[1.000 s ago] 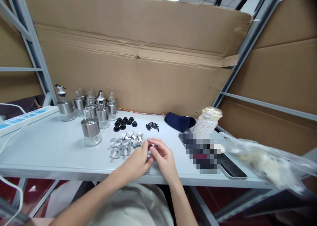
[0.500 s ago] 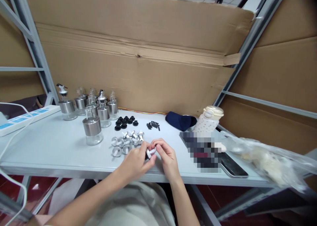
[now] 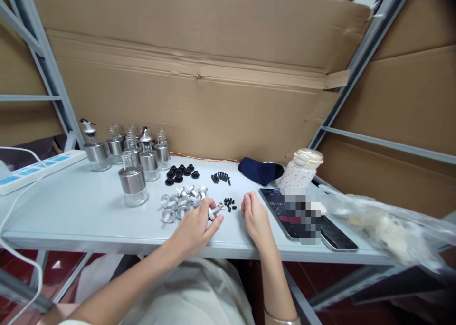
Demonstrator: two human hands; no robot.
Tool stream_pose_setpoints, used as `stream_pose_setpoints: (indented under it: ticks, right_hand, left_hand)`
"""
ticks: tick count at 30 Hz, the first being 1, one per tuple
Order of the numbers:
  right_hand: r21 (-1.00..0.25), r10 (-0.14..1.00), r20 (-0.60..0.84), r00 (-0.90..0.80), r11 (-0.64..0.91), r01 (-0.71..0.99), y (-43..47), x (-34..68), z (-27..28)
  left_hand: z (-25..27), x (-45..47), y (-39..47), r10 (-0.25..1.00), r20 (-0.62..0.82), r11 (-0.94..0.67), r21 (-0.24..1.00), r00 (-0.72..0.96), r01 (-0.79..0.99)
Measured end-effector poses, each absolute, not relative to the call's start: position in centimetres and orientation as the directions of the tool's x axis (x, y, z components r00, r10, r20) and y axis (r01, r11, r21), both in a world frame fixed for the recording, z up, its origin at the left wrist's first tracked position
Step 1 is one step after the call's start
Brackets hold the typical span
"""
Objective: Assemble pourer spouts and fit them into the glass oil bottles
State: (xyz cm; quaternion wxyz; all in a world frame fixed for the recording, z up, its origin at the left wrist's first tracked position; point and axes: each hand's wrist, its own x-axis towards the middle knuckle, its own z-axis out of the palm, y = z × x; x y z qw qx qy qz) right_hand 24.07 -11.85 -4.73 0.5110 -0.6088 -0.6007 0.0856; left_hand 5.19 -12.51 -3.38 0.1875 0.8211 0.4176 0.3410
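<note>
My left hand (image 3: 195,225) is closed on a silver pourer spout (image 3: 214,211), whose narrow tip points right. My right hand (image 3: 255,215) is apart from it, over the table, with its fingers curled together; whatever they may hold is hidden. Between the hands lie several tiny black caps (image 3: 229,204). A cluster of silver pourer tops (image 3: 174,202) with pale stems spreads just left of my left hand. Behind them are black ribbed stoppers (image 3: 178,173) and a group of small black levers (image 3: 221,177).
Glass bottles with steel bands (image 3: 132,180) stand at the left, two topped with pourers. A power strip (image 3: 39,170) lies at the left edge. To the right are a navy cap (image 3: 261,171), a dotted flask (image 3: 301,170), phones (image 3: 337,234) and a plastic bag (image 3: 388,230). Cardboard (image 3: 199,111) walls the back.
My right hand has left the spout and moved right, its fingers curling closed. The tiny black caps are now uncovered. My left hand keeps holding the spout in nearly the same place.
</note>
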Motion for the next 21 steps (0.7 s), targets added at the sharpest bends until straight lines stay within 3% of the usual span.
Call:
stream_pose_setpoints:
  ticks: [5,21]
  right_hand:
    - [-0.654,0.783,0.578,0.229,0.277,0.704,-11.0,25.0,-6.1]
    - [-0.536,0.849,0.5,0.172,0.148,0.831,-10.4,24.7,-6.5]
  left_hand:
    - [-3.4,5.1,-12.6,0.813,0.376,-0.58,0.594,0.444,0.558]
    - [-3.5,5.2,-12.5,0.812,0.398,-0.584,0.555,0.428,0.593]
